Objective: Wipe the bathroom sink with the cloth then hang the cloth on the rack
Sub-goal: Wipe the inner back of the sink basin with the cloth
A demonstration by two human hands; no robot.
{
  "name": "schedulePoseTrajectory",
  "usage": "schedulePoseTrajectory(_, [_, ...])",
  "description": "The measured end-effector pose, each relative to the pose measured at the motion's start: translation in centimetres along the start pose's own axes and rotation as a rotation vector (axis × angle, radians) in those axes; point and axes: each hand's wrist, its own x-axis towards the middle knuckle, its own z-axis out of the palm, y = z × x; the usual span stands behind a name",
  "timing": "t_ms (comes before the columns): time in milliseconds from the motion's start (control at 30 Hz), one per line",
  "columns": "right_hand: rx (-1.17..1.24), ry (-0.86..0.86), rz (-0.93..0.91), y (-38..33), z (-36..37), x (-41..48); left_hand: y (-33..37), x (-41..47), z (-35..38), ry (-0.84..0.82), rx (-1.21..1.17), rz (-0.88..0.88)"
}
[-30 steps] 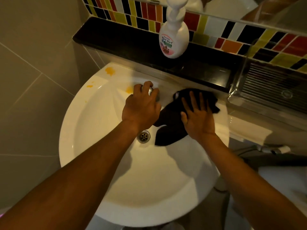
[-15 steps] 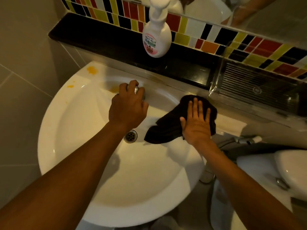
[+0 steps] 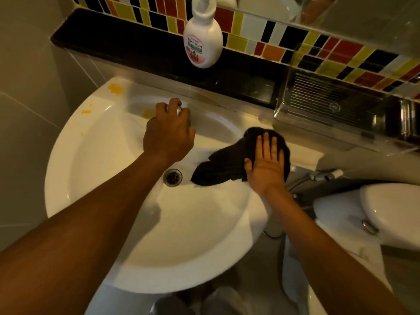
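Head view: dark cloth [image 3: 229, 165] draped over the right rim of the white sink [image 3: 95, 137], trailing toward the drain [image 3: 173, 177]. Right hand [image 3: 266, 165] pressed flat on it, fingers spread. Left hand [image 3: 169, 135] curled around the tap [image 3: 179, 110]. Cloth looks soft, light, limp; bunch it mid-fold to lift.

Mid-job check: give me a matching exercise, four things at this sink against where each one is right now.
Things:
1. cloth
2. soap bottle
3. left hand
4. yellow stain

Places:
A. on the black ledge
B. on the sink's back left rim
C. under the flat right hand, at the sink's right side
D. closed on the tap

Pairs: 1-C, 2-A, 3-D, 4-B
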Motion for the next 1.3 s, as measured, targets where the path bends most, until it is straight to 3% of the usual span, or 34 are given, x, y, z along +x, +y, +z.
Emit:
schedulePoseTrajectory(100, [0.159,0.01,0.144,-0.2,1.1,-7.1,0.0,0.1,-0.1,-0.003,-0.011,-0.012])
schedulePoseTrajectory(200, [0.149,0.071,0.176,-1.9,2.7,-13.2,0.1,0.1,-0.2,-0.01,-0.01,-0.021])
schedulePoseTrajectory(367, [-0.013,0.026,0.181,-2.5,3.5,-12.3,0.1,0.0,-0.3,-0.019,0.001,-0.017])
schedulePoseTrajectory(633, [-0.175,0.0,-0.11,0.5,-1.1,-0.5,1.7,-0.6,-0.4,-0.007,-0.04,0.011])
schedulePoseTrajectory(733, [-0.214,0.068,-0.201,0.1,-1.8,3.1,2.2,-0.9,-0.7,-0.026,-0.049,0.054])
schedulePoseTrajectory(800, [-0.204,-0.003,-0.428,-4.9,-0.1,10.0,-1.0,1.0,-0.2,0.012,0.043,-0.074])
schedulePoseTrajectory(1100, [-0.355,0.013,-0.71,-10.0,0.5,11.7,-0.1,0.4,-0.1,0.0,-0.026,-0.057])
schedulePoseTrajectory(1200, [-0.423,0.033,-0.704,-11.2,1.6,11.9,0.3,0.2,0.3,0.005,-0.049,-0.047])
schedulePoseTrajectory(1300, [-0.341,0.049,-0.618,-11.7,2.5,11.3,0.1,0.4,0.3,0.013,-0.044,-0.059])
